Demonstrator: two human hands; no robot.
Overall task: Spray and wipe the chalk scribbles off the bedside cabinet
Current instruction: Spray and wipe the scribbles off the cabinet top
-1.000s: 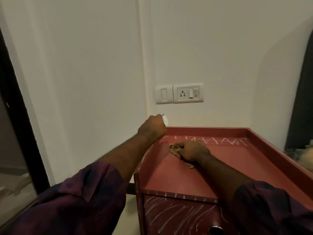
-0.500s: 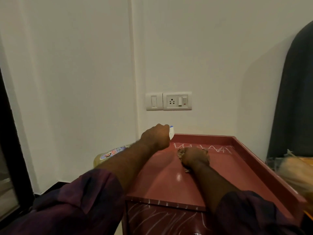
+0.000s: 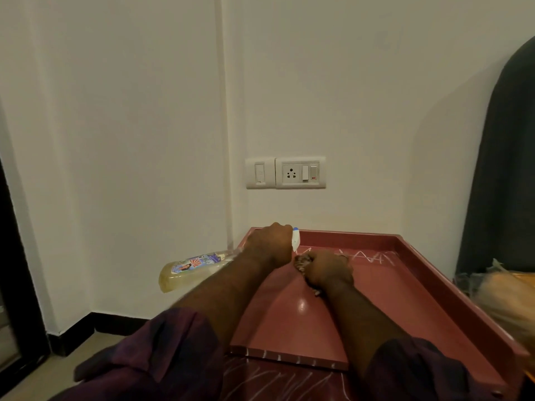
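A dark red bedside cabinet (image 3: 399, 302) with a raised rim fills the lower right. White chalk zigzags (image 3: 367, 257) run along the back of its top, and more chalk lines (image 3: 278, 380) cover its front. My left hand (image 3: 270, 246) grips a spray bottle (image 3: 191, 269) of yellowish liquid at the cabinet's back left corner; its white nozzle points at the top. My right hand (image 3: 327, 270) grips a patterned cloth (image 3: 302, 261) pressed on the cabinet top near the left end of the zigzags.
A switch and socket plate (image 3: 285, 172) is on the white wall above the cabinet. A dark curved headboard (image 3: 503, 169) stands at the right, with a blurred yellowish bundle (image 3: 500, 296) below it. A dark door frame (image 3: 17, 270) runs down the left edge.
The view has risen and shifted, so the spray bottle's body now shows. My right hand with the cloth has moved back towards the chalk zigzags, close to my left hand.
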